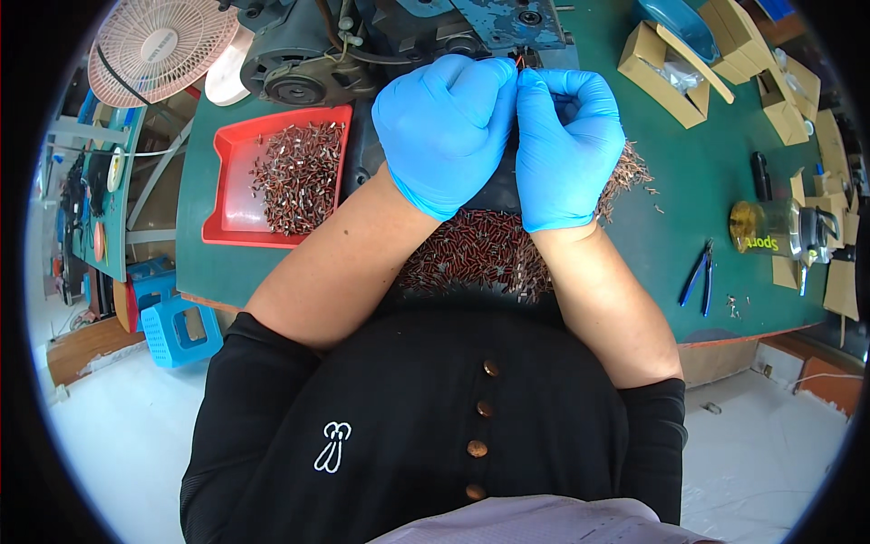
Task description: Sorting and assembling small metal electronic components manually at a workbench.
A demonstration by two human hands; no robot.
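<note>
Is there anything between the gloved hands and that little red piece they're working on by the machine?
Nothing visible. The left hand and right hand meet fingertip to fingertip at the red piece, right in front of the machine.

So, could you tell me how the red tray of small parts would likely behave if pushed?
The red tray looks like thin plastic, so probably light and easy to slide on the green table. Its loose parts would likely shift or scatter if jolted.

Small brown cardboard boxes sit open at the far right corner of the green table. More flat brown boxes lie along its right edge.
</note>
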